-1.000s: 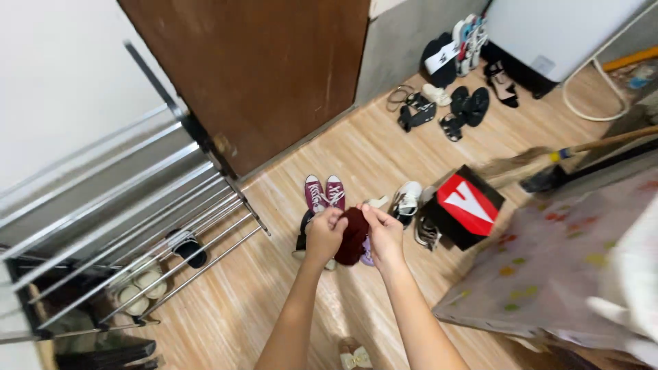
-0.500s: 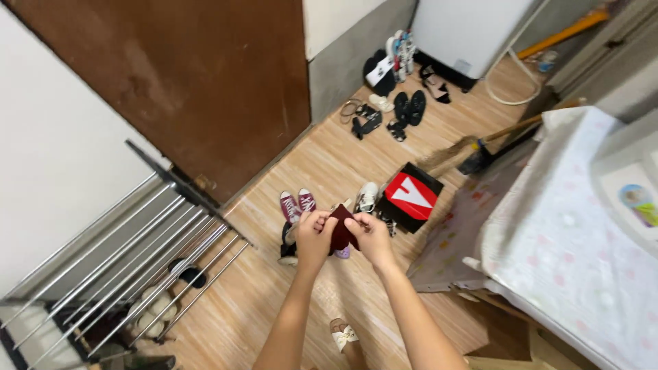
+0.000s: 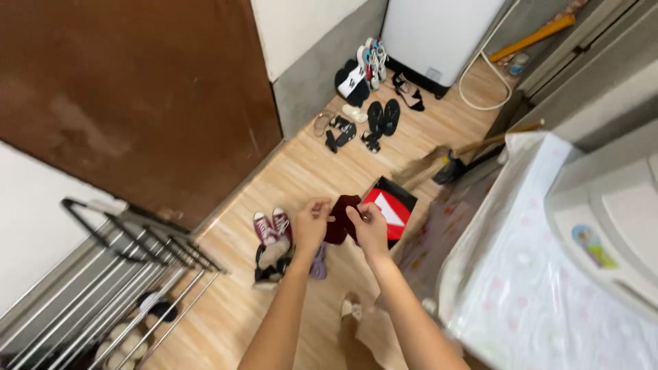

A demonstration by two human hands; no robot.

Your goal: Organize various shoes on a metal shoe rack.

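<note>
Two hands (image 3: 340,226), one dark red cloth (image 3: 340,218), one red-and-black box (image 3: 391,207), one broom (image 3: 439,163), one metal rack (image 3: 137,274).

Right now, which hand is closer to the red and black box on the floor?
The right hand. It sits just left of the red and black box, overlapping its edge in view. The left hand is farther left, beyond the dark red cloth.

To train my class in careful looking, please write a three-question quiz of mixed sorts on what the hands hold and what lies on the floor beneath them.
1. True or false: both hands grip one dark red cloth.
2. Which lies on the floor below the left hand? A) maroon sneakers B) a green bucket C) a stack of plates
3. What stands at the far left?

Key
1. True; the right hand pinches it too.
2. A, the maroon sneakers.
3. A metal shoe rack.
</note>
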